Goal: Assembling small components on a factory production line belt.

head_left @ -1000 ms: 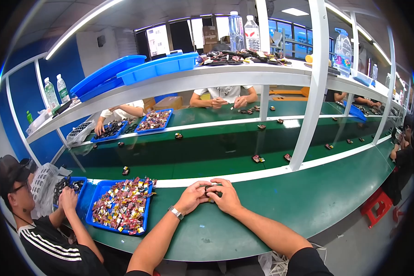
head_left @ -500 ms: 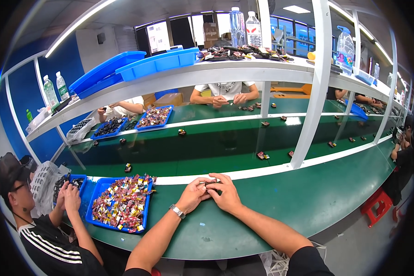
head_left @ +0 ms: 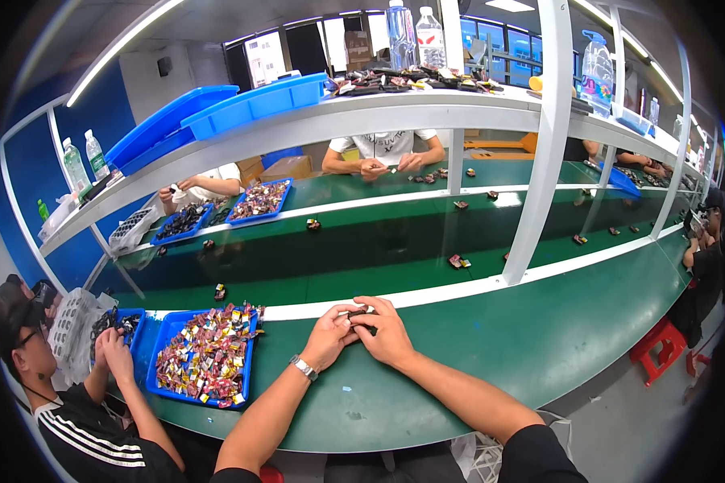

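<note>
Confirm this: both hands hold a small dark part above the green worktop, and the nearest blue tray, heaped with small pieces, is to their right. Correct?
No: in the head view the nearest blue tray, heaped with small pieces, is on the left. The rest stands: the left hand and right hand hold a small dark part above the green worktop.

A green worktop (head_left: 491,346) carried two filled blue trays (head_left: 250,366).
They stood side by side on its left; a small pale scrap (head_left: 346,389) lay to their right on the bare surface.
</note>
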`<state>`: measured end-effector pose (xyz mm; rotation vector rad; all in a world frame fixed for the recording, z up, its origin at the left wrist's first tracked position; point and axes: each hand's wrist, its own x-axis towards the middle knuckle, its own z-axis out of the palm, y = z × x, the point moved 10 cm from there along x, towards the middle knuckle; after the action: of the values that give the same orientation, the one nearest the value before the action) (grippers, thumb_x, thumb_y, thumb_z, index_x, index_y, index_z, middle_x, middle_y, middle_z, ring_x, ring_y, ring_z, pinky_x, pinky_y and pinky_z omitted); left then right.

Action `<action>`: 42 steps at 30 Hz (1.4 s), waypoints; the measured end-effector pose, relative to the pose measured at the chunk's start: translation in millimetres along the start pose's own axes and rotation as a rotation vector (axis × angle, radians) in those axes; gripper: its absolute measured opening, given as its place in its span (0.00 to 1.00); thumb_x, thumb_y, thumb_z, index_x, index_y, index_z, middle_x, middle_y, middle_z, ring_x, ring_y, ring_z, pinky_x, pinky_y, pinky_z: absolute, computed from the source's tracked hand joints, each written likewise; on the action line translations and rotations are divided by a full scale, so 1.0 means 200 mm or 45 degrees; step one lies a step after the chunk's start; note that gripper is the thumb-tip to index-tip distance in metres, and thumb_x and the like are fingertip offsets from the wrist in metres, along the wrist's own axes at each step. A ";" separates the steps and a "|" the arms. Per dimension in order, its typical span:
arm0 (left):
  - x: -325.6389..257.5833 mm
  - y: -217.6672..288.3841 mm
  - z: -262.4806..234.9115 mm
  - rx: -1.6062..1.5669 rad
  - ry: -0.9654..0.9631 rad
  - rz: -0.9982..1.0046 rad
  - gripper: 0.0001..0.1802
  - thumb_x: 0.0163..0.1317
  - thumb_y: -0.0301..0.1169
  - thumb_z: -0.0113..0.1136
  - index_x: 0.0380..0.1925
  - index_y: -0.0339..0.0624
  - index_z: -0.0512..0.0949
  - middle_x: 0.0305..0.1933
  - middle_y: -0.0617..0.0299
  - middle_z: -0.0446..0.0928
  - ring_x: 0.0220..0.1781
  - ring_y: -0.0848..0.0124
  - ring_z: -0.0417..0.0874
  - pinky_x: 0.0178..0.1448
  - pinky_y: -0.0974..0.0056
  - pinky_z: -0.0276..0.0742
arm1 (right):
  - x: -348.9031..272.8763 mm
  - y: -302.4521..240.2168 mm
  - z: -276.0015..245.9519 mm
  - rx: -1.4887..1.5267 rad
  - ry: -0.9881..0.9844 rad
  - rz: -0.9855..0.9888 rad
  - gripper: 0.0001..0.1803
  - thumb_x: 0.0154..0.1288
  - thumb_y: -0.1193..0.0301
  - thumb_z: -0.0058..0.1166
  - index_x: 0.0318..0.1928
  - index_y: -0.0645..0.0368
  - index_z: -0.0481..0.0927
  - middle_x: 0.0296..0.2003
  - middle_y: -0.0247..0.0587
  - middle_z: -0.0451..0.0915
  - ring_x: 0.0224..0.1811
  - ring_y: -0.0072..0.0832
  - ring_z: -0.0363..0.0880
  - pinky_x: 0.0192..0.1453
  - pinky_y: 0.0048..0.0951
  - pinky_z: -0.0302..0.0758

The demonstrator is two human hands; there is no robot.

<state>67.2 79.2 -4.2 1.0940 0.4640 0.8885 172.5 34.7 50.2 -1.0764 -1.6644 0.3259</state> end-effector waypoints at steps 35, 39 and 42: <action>-0.02 -0.03 -0.04 0.037 0.119 -0.094 0.15 0.72 0.24 0.47 0.57 0.38 0.67 0.50 0.57 0.79 0.52 0.69 0.81 0.63 0.59 0.78 | -0.01 -0.18 -0.03 -0.422 0.089 -0.326 0.09 0.54 0.77 0.63 0.38 0.59 0.84 0.40 0.35 0.78 0.40 0.33 0.77 0.41 0.32 0.80; -0.02 -0.03 -0.02 0.080 0.102 -0.100 0.15 0.72 0.23 0.45 0.57 0.38 0.68 0.52 0.58 0.78 0.55 0.70 0.80 0.61 0.61 0.79 | -0.01 -0.17 -0.02 -0.452 0.091 -0.319 0.07 0.55 0.77 0.63 0.36 0.59 0.84 0.39 0.34 0.78 0.39 0.33 0.77 0.40 0.32 0.80; -0.02 -0.03 -0.03 0.075 0.105 -0.092 0.14 0.73 0.24 0.46 0.56 0.38 0.69 0.53 0.57 0.78 0.54 0.70 0.80 0.60 0.62 0.79 | -0.02 -0.17 -0.01 -0.498 0.111 -0.342 0.05 0.55 0.77 0.63 0.35 0.59 0.83 0.39 0.34 0.78 0.40 0.33 0.76 0.41 0.32 0.80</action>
<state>63.4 78.1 -11.4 1.0901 0.5976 0.8632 157.8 12.8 71.1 -1.1113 -1.8100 -0.2277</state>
